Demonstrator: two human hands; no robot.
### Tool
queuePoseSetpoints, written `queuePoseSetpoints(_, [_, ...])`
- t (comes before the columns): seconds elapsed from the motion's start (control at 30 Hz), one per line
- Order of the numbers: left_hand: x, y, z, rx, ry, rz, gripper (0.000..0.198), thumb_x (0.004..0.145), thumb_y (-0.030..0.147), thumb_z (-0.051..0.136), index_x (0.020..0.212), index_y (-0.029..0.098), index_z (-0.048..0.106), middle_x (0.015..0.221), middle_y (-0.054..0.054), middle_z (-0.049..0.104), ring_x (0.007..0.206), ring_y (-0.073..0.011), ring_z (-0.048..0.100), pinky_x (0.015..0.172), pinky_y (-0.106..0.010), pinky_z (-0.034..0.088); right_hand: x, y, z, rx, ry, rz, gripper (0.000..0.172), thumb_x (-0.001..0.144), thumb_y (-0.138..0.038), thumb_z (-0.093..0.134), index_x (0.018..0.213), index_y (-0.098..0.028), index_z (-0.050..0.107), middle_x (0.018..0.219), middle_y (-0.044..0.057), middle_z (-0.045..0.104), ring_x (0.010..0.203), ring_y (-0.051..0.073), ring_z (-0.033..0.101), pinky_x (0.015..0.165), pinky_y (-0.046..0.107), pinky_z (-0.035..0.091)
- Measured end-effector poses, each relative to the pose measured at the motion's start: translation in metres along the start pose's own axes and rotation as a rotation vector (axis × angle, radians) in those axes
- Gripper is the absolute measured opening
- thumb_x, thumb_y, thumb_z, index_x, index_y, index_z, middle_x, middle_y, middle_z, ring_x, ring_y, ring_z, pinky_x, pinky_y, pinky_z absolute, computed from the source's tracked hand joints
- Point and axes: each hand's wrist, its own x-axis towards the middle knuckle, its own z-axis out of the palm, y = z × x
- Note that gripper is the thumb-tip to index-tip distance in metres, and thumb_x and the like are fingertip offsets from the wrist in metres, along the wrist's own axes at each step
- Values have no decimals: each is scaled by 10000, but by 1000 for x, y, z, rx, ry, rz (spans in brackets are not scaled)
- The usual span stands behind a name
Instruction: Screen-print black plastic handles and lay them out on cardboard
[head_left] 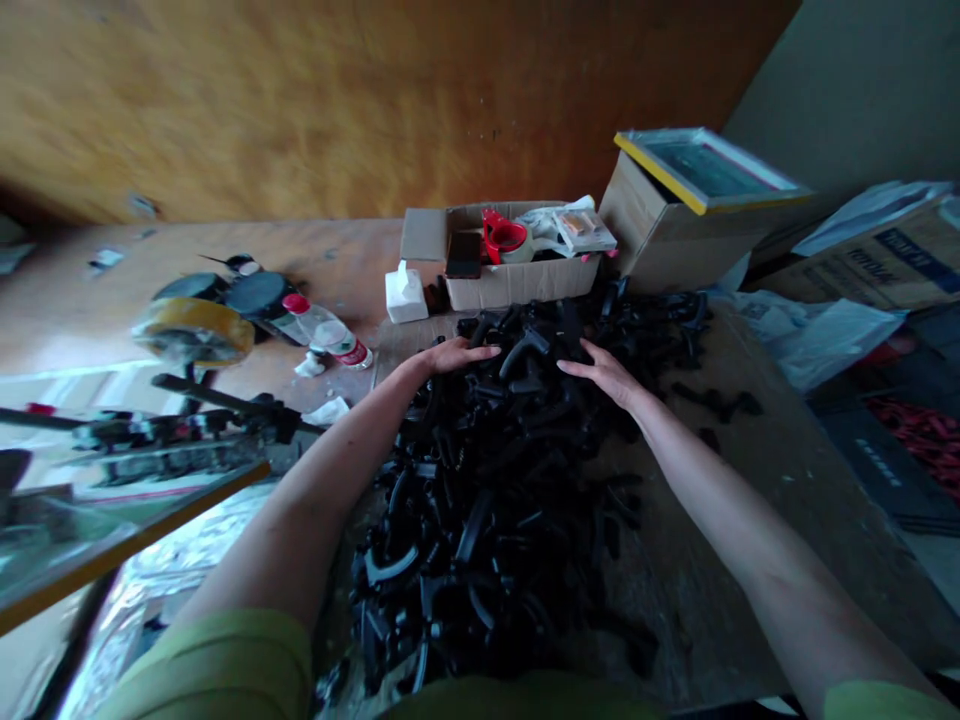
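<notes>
A big heap of black curved plastic parts [495,470] covers the middle of the worktable [750,470]. My left hand [454,355] lies flat on the far left side of the heap, fingers stretched out toward the right. My right hand [604,372] rests on the far right side of the heap, fingers extended and pointing left. Neither hand grips anything. Both forearms reach out over the heap from green sleeves.
A low cardboard box [517,270] with a red tape dispenser [501,236] and packets stands behind the heap. A taller box [675,220] with a framed screen is at right. A water bottle [330,335], tape roll [193,330] and white tissue pack [405,292] lie left.
</notes>
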Motion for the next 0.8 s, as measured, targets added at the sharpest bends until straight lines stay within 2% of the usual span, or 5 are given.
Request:
queuePoseSetpoints(0.2, [-60,-15,24,76,-11,142,705,662,715,672,1158,216,720,1171,-32,726,1126,-289,636,994,-336,481,-61,-12,32,-33,55,-62,530,782,-530,696,1222,-234,666,1239,39,689,1218,272,581,1096,434,378])
queuePoseSetpoints(0.4, [-114,-39,46,426,40,370,534,733,628,641,1027,193,734,1091,-66,719,1074,-285,637,1035,-381,449,-113,-20,54,-237,18,-172,679,790,-522,705,1404,-296,524,1394,31,589,1302,256,528,1111,401,384])
queuePoseSetpoints(0.5, [-140,-51,55,564,138,442,612,719,570,688,1203,196,673,1228,-103,672,1154,-290,600,1084,-404,414,-138,-23,66,-423,75,-281,685,830,-527,665,1447,-299,474,1468,60,516,1349,265,480,1116,435,369])
queuePoseSetpoints(0.63, [-175,-62,67,702,221,550,827,749,469,705,1489,221,432,1428,-146,538,1340,-322,472,1139,-467,353,-170,-29,83,-690,110,-340,674,867,-570,598,1479,-351,422,1565,77,376,1382,310,427,1100,541,336])
queuePoseSetpoints(0.8, [-204,-76,82,772,278,599,671,814,196,561,1473,269,460,1530,-131,405,1360,-324,455,1133,-523,368,-202,-32,111,-913,117,-442,653,859,-589,599,1466,-420,427,1609,32,286,1373,362,398,1138,626,208])
